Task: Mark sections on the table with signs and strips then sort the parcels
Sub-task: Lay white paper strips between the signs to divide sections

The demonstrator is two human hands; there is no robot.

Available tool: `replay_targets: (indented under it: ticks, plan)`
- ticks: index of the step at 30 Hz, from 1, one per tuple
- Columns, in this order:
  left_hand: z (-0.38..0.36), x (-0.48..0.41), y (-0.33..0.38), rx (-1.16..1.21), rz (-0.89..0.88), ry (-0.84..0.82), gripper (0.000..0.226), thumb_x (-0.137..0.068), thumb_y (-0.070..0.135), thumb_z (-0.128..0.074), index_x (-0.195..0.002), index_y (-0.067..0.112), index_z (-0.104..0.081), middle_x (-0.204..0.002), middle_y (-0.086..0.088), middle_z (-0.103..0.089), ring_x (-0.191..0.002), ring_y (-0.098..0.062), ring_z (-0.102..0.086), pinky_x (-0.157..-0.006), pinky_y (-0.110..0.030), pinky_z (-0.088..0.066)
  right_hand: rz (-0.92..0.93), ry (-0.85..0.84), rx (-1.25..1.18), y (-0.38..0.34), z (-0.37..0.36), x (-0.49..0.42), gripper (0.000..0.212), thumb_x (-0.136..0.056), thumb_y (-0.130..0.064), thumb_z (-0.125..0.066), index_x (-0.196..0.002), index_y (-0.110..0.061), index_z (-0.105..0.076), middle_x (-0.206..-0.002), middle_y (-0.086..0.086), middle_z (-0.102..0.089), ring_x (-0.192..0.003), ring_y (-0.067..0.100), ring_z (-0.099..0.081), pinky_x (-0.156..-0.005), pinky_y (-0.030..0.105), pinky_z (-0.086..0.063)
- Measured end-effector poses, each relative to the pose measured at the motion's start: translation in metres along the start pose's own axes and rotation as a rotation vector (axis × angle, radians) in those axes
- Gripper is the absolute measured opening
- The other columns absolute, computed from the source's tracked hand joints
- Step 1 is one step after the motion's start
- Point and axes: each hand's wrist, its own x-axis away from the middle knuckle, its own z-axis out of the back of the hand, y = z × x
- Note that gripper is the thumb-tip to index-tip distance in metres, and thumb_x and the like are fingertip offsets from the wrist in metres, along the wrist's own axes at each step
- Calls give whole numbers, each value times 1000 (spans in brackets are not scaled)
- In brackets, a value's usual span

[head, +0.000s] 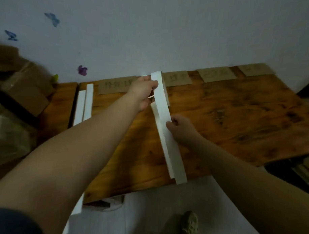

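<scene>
A long white strip point(173, 152) runs from the table's back edge to its front edge, with a second strip beside it on its left. My left hand point(144, 89) pinches the strip near its far end. My right hand point(180, 127) grips it at the middle. Several brown cardboard signs lie along the wall: one point(116, 86) behind my left hand, one point(177, 79) right of the strip, then two more point(216, 73) point(255, 69). Two more white strips point(84, 104) lie side by side at the table's left end.
The wooden table point(237, 116) stands against a pale wall with butterfly stickers point(53, 18). Cardboard boxes point(23, 89) and a clear bag point(7, 134) are piled at the left. My shoe point(190, 225) is on the floor below the front edge.
</scene>
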Motion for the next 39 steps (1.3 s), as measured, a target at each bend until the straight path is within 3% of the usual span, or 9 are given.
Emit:
replay_targets:
  ticks: [5,9,14,18,22,27,31,35,39]
  plan:
    - [-102,-42,8,2,-18,-24,32,-93,4,-53,-123,11,-51,-99,-6,-64,-83,-19,-63,-66,-31,-55,-42,21,57,61,82,-33,21,-100,-21,-47,-115,-8,-56,-78,-8,-48,-67,4,-48,-56,14,-34]
    - [-160,-78,15,24,-42,-27,38,-91,1,-54,-127,11,-49,-111,-10,-62,-96,-24,-63,-74,-36,-56,-73,36,91,97,133,-55,25,-100,-22,-46,-119,-8,-55,-78,-12,-45,-66,2,-44,-57,12,-34]
    - [-200,-125,17,4,-44,-41,45,-89,-2,-55,-131,12,-46,-116,-10,-58,-97,-24,-63,-76,-33,-57,-128,28,72,117,171,-86,36,-101,-24,-46,-135,-11,-49,-127,5,-56,-100,15,-57,-86,26,-45]
    - [-220,-167,6,-121,-53,-31,42,-89,-1,-56,-126,17,-48,-117,-10,-58,-97,-24,-63,-77,-34,-58,-176,25,67,132,184,-115,39,-99,-24,-49,-137,-13,-46,-134,5,-53,-119,23,-53,-97,34,-46]
    - [-239,-200,-7,-241,-128,-31,42,-89,-1,-56,-127,17,-48,-118,-7,-60,-99,-22,-63,-76,-30,-58,-203,27,60,155,194,-139,39,-98,-23,-51,-136,-15,-46,-132,4,-53,-109,19,-55,-92,33,-49]
    - [-266,-227,-43,-350,-77,45,48,-90,0,-57,-134,13,-44,-99,0,-60,-92,-17,-63,-82,-31,-56,-191,-54,3,191,202,-160,40,-98,-19,-51,-137,-19,-45,-129,1,-56,-91,8,-56,-64,12,-44]
    - [-273,-237,-94,-606,-63,53,74,-87,2,-61,-146,28,-25,-132,-5,-51,-114,-24,-56,-92,-38,-52,-212,-168,-41,224,210,-167,56,-98,-16,-51,-148,-27,-27,-115,1,-61,-78,9,-60,-56,13,-44]
    - [-284,-232,-134,-1151,-127,15,91,-87,20,-66,-150,36,-3,-160,-3,-2,-143,-33,-19,-108,-43,-34,-161,-252,88,248,215,-168,58,-98,-17,-50,-148,-32,-25,-111,-2,-58,-76,8,-59,-61,16,-46]
    - [-286,-234,-153,-1543,-54,-179,73,-92,48,-51,-151,31,-10,-160,-1,5,-146,-32,3,-116,-53,-13,13,-311,358,257,217,-165,55,-97,-19,-51,-147,-27,-30,-131,4,-52,-98,13,-55,-82,26,-48]
